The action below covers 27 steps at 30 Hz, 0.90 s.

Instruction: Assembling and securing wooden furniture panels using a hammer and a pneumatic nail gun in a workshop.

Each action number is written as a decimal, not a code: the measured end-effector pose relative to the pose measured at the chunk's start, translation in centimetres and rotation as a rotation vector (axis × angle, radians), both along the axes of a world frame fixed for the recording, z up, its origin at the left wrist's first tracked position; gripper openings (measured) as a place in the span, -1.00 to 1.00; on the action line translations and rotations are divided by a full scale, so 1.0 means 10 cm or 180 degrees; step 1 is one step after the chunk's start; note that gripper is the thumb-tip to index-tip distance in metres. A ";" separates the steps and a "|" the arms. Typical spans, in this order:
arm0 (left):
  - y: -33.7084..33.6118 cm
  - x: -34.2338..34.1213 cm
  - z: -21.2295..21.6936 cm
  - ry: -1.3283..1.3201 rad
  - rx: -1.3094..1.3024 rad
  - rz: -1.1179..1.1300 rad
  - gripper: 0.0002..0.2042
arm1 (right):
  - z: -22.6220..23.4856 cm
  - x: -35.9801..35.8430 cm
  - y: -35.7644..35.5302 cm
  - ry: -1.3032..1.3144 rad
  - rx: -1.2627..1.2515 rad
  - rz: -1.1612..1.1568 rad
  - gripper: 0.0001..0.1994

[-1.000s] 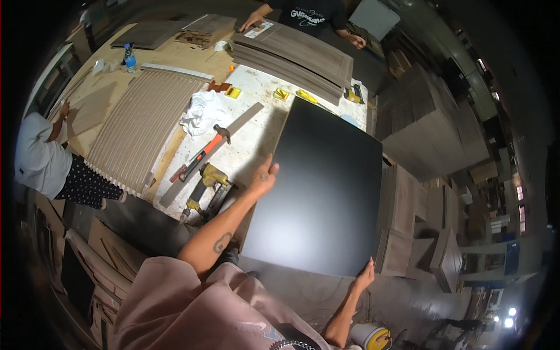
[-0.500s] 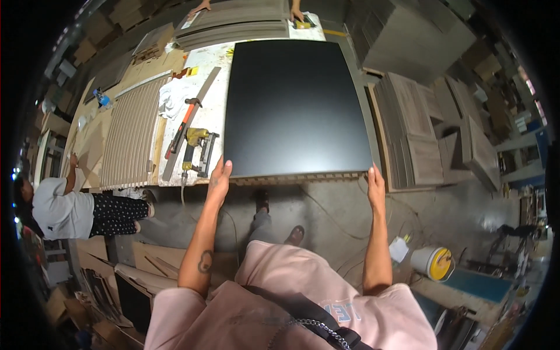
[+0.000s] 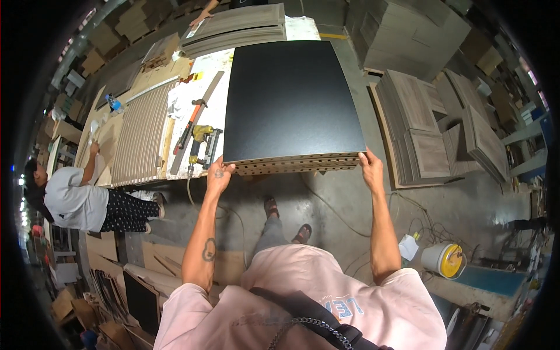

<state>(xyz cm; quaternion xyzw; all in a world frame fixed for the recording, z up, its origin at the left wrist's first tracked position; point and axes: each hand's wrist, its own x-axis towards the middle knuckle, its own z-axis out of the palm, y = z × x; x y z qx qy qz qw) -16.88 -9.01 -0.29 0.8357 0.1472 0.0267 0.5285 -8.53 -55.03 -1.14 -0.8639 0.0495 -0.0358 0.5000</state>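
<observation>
A large black panel (image 3: 291,99) with a thick perforated tan edge lies flat in front of me, its far part over the workbench (image 3: 219,111). My left hand (image 3: 217,178) grips its near left corner. My right hand (image 3: 371,169) grips the near right corner. Both arms are stretched forward, and my feet in sandals stand on the grey floor below the panel's near edge.
On the bench left of the panel lie a yellow nail gun (image 3: 201,140), an orange-handled hammer (image 3: 189,119), a ribbed slatted board (image 3: 140,137) and stacked boards (image 3: 239,26). A person in a white shirt (image 3: 73,201) sits at left. Wood panel stacks (image 3: 434,134) and a white bucket (image 3: 440,259) stand right.
The black panel has swung from tilted at my right to flat and square in front of me, further onto the bench. My hands moved to its two near corners.
</observation>
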 end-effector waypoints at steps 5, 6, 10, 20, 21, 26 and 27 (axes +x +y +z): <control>-0.06 -0.01 0.15 0.0350 0.0848 0.0075 -0.77 | -0.21 0.05 -0.14 -0.0091 0.0462 -0.0102 -0.60; 0.02 -0.03 0.13 0.0254 0.1117 0.0081 -0.79 | -0.20 0.07 -0.10 -0.0016 0.0544 -0.0110 -0.60; 0.11 -0.03 0.12 0.0056 0.1296 0.0013 -0.74 | -0.20 0.11 -0.10 -0.0011 0.1325 0.0005 -0.61; -0.39 0.09 0.38 -0.0096 0.0160 0.0487 -0.27 | 0.45 0.12 0.10 -0.0297 -0.0425 -0.0044 -0.40; -0.35 0.03 0.41 -0.0221 0.0196 0.0668 -0.23 | 0.60 0.08 0.29 -0.0228 -0.0604 -0.0033 -0.37; -0.38 0.08 0.40 -0.0033 0.0187 0.0761 -0.17 | 0.54 0.16 0.31 -0.0228 -0.0422 -0.0500 -0.41; -0.37 0.05 0.34 -0.0182 0.0172 0.0811 -0.19 | 0.57 0.21 0.34 -0.0139 -0.0324 -0.0595 -0.44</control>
